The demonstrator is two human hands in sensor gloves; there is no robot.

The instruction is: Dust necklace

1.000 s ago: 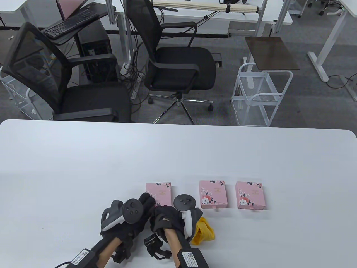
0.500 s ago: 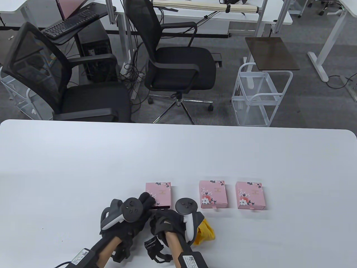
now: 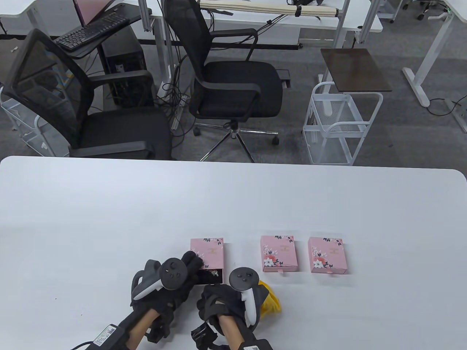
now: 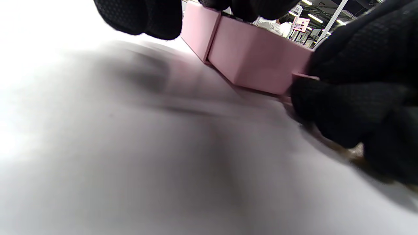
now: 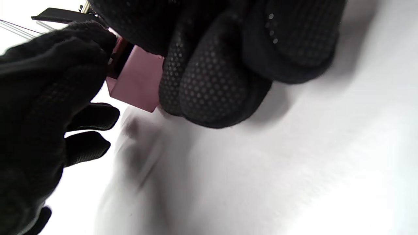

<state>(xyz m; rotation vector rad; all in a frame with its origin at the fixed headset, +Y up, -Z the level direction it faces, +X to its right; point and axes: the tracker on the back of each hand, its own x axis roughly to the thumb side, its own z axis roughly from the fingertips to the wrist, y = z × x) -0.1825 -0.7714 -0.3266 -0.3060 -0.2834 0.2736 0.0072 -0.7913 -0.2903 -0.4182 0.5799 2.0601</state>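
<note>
The leftmost pink floral box (image 3: 208,251) lies on the white table (image 3: 109,218). My left hand (image 3: 193,260) grips its sleeve (image 4: 199,29) from the left side. The drawer (image 3: 211,276) stands pulled out toward me, and its dark lining shows a small glinting necklace (image 3: 214,273). My right hand (image 3: 215,291) pinches the drawer's front end (image 5: 137,85) between its fingertips (image 5: 212,81). Seen from the left wrist, the drawer (image 4: 261,62) sticks out of the sleeve and the right hand's fingers (image 4: 346,98) hold its end. A yellow cloth (image 3: 271,304) lies just right of my right hand.
Two more pink floral boxes (image 3: 279,254) (image 3: 327,255) lie shut in a row to the right. A black strap (image 3: 202,333) hangs by my right wrist. Office chairs (image 3: 226,84) and a white wire cart (image 3: 339,127) stand beyond the table's far edge.
My right hand has drawn back toward me and pulled the drawer out of the leftmost box, uncovering the necklace. My left hand has stayed on the sleeve.
</note>
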